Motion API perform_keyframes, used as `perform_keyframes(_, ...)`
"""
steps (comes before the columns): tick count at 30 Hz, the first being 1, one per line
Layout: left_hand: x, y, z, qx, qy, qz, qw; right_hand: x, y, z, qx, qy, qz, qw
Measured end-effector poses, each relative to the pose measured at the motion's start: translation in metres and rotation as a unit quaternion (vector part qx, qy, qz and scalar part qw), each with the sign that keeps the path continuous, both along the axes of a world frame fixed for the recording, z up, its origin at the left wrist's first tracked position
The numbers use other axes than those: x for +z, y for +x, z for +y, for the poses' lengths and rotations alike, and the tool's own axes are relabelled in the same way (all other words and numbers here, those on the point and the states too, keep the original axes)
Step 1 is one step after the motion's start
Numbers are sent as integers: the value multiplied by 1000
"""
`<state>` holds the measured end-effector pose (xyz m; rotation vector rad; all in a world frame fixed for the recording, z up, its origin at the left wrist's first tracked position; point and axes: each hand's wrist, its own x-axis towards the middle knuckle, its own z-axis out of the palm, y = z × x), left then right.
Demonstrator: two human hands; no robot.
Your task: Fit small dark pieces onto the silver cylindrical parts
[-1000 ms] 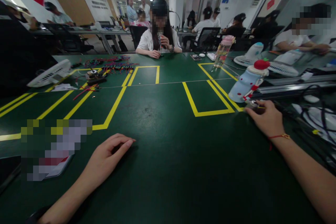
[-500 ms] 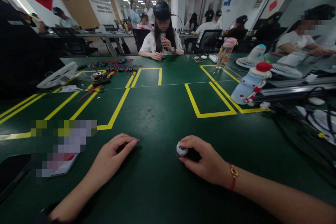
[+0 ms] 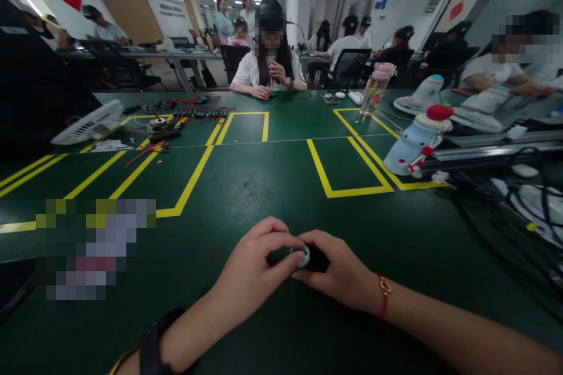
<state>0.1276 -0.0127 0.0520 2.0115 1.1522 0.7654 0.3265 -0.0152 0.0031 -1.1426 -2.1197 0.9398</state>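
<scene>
A small round object with a whitish end face and a dark spot (image 3: 305,256) is between my two hands, low over the green table (image 3: 246,187). Its exact kind is too small to tell. The fingers and thumb of my right hand (image 3: 341,269) curve around it from the right and hold it. From the left, my left hand (image 3: 257,261) pinches at its end face with thumb and forefinger, covering part of it. The dark space behind it, inside the right hand, cannot be made out.
Yellow tape (image 3: 360,192) marks the table. Bundled wires (image 3: 197,108) and a white fan (image 3: 90,123) lie at the far left. A blue bottle (image 3: 407,143), a clear pink-lidded bottle (image 3: 377,88) and black cables (image 3: 479,234) are on the right. Across sits a person (image 3: 268,67).
My left hand has moved right from the bare tabletop to the small round object and closed its fingertips on it. The right hand keeps its hold, nearly in place.
</scene>
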Motion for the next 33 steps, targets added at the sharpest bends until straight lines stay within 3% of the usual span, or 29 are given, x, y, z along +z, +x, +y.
perform_keyframes(5,-8,-19,5,54,7,-12,998,6,6,3,-10,9,-15,1000)
perform_keyframes(10,-33,-14,4,30,3,85,996,5,6,-1,-28,20,-6,999)
perform_keyframes(12,-40,-7,2,27,4,97,995,7,7,2,-52,30,2,998)
perform_keyframes(14,-42,-4,0,25,3,99,995,11,18,12,-116,46,-8,992)
perform_keyframes(16,-38,-10,0,27,0,92,995,17,41,31,-230,65,-48,970)
perform_keyframes(20,-28,-49,5,78,-13,81,994,29,119,77,-442,93,-122,884)
perform_keyframes(23,-29,-90,10,158,-32,89,983,31,176,95,-540,95,-159,821)
perform_keyframes(26,-37,-121,13,245,-42,87,965,27,208,98,-585,67,-193,785)
perform_keyframes(28,-42,-131,14,270,-45,85,958,26,210,97,-606,60,-214,763)
perform_keyframes(31,-46,-131,14,273,-47,83,957,32,181,90,-625,123,-256,727)
perform_keyframes(32,-47,-129,15,270,-47,83,958,34,164,84,-597,153,-266,741)
perform_keyframes(33,-47,-127,15,266,-46,84,959,36,144,77,-536,172,-268,782)
